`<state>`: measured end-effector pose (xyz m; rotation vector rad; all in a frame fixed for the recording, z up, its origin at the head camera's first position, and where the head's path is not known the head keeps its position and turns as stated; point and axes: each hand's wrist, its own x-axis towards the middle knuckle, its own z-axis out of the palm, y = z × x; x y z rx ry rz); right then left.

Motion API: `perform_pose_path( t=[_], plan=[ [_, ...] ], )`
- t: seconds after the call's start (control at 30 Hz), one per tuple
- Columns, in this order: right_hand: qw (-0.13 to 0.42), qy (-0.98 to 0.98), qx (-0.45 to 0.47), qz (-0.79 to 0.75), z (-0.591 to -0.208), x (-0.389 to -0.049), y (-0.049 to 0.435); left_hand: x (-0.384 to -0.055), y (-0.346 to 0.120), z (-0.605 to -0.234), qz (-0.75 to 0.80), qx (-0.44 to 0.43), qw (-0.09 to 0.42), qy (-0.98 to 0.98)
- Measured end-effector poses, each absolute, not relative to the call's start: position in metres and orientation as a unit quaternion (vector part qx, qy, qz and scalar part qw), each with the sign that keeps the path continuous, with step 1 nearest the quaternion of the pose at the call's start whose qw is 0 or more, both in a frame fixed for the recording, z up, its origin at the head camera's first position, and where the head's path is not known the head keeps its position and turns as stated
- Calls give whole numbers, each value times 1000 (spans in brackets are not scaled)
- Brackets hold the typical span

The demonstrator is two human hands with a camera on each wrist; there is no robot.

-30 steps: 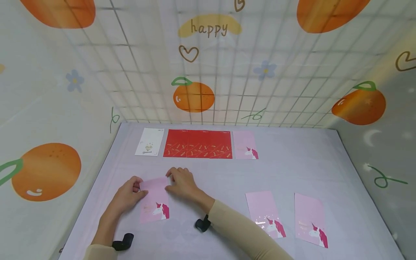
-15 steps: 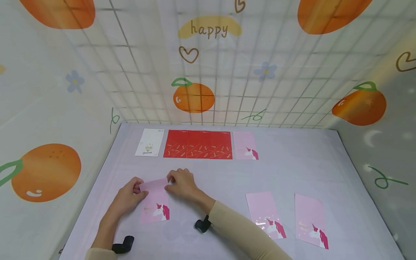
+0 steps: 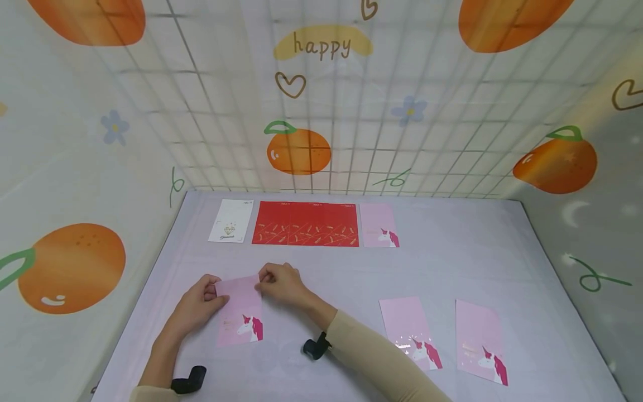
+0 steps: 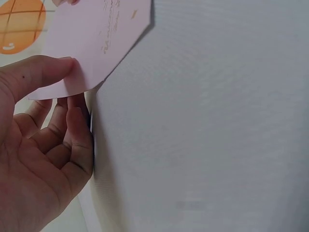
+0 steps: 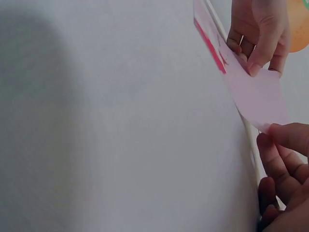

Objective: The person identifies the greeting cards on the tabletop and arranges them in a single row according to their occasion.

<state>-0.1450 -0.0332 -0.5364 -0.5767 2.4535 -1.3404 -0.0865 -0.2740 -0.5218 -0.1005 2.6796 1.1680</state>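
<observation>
- Item in hand: one unicorn-printed pink card (image 3: 238, 304), at the near left of the table (image 3: 321, 279), between the two hands.
- Left hand (image 3: 198, 300): pinching the card's upper left corner area, thumb on the printed face, fingers bent in behind.
- Right hand (image 3: 282, 283): pinching the upper right corner between thumb and fingertip; the right wrist view confirms contact.
- Change noted: over the last second the right thumb and fingertip have drawn closer together at that corner. The left hand shows no clear change, and the card has shifted at most slightly.
- Bearing on the work: the card now appears held at both upper corners, which should give better control of its angle. Judgement only.
- Attitude of card: upper part bowed and raised, per both wrist views. Whether the bottom edge touches the table cannot be told.
- Other stock, no change found: in the back row, from left, a white card (image 3: 231, 220), red cards (image 3: 305, 223) and a back-row pink card (image 3: 378, 223); at near right, an inner pink card (image 3: 408, 318) and an outer pink card (image 3: 479, 326), lying apart from each other.
</observation>
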Motion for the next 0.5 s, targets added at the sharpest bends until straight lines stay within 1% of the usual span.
perform_pose_path(
  t=[0.23, 0.5],
  plan=[
    [157, 838, -200, -482, -535, -145, -30, -85, -273, -521, 405, -37, 110, 907],
    [212, 797, -162, -541, -534, -145, -22, -84, -270, -519, 454, -33, 120, 882]
  ],
)
